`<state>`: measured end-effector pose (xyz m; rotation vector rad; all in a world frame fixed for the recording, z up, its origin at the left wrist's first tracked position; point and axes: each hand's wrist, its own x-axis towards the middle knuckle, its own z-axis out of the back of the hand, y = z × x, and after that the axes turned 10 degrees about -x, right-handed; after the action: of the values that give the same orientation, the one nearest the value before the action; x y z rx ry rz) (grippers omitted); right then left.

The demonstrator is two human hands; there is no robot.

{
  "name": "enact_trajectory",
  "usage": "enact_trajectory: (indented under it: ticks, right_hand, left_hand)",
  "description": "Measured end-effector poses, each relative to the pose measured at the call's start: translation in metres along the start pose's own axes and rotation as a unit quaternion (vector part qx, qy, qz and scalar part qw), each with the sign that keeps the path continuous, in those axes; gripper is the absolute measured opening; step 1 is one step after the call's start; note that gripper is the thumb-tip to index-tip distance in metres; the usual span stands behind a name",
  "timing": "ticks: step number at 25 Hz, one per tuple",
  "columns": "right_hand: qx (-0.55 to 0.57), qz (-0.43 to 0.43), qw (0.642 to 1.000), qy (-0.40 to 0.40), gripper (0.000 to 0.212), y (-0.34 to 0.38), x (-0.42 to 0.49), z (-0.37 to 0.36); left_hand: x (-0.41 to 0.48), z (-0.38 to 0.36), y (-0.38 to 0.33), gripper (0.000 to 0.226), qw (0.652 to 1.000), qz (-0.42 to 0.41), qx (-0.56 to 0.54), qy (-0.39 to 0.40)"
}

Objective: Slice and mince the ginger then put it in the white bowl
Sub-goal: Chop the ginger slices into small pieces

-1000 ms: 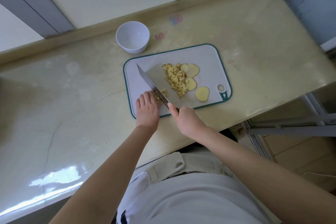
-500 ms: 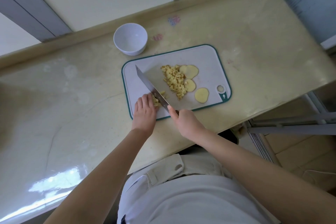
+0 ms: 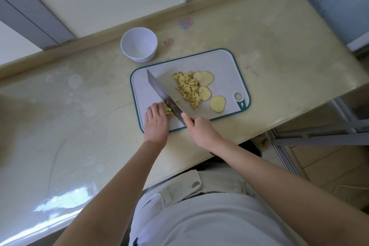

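A white cutting board (image 3: 223, 62) with a green rim lies on the counter. On it sit a pile of minced ginger (image 3: 187, 88) and three round ginger slices (image 3: 217, 104) to its right. My right hand (image 3: 201, 132) grips the handle of a cleaver (image 3: 163, 94), whose blade runs diagonally across the board's left half. My left hand (image 3: 156, 122) has curled fingers holding a small bunch of ginger pieces (image 3: 167, 109) against the blade's left side. The empty white bowl (image 3: 139, 44) stands beyond the board's far left corner.
The pale yellow counter (image 3: 79, 116) stretches wide to the left, with a raised ledge along the wall behind. Its right end drops off beside a metal frame (image 3: 319, 134). My torso is close to the front edge.
The knife and both hands stay at the board's near left corner, with small chopping shifts of the blade. The ginger pile and slices have not moved.
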<state>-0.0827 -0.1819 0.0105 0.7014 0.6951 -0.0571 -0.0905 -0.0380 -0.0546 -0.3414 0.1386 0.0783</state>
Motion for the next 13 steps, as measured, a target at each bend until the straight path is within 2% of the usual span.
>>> enact_trajectory:
  ticks: [3, 5, 9, 13]
  right_hand:
    - [-0.039, 0.022, 0.999, 0.001, 0.043, 0.001, 0.0, 0.001]
    - [-0.066, 0.03, 0.997, 0.0, 0.053, 0.0, -0.001, 0.0]
    - [-0.077, 0.041, 0.996, -0.015, 0.055, 0.0, -0.002, 0.001]
    - [-0.041, 0.016, 0.998, -0.04, 0.065, 0.001, -0.002, 0.001]
  left_hand:
    - [0.0, 0.005, 0.001, 0.044, 0.999, 0.004, -0.022, 0.028]
    - [0.003, 0.009, 0.003, 0.045, 0.998, -0.001, -0.04, 0.042]
    - [0.003, 0.015, 0.006, 0.054, 0.998, -0.016, -0.034, 0.058]
    - [-0.003, 0.014, 0.005, 0.057, 0.998, 0.009, -0.025, 0.058]
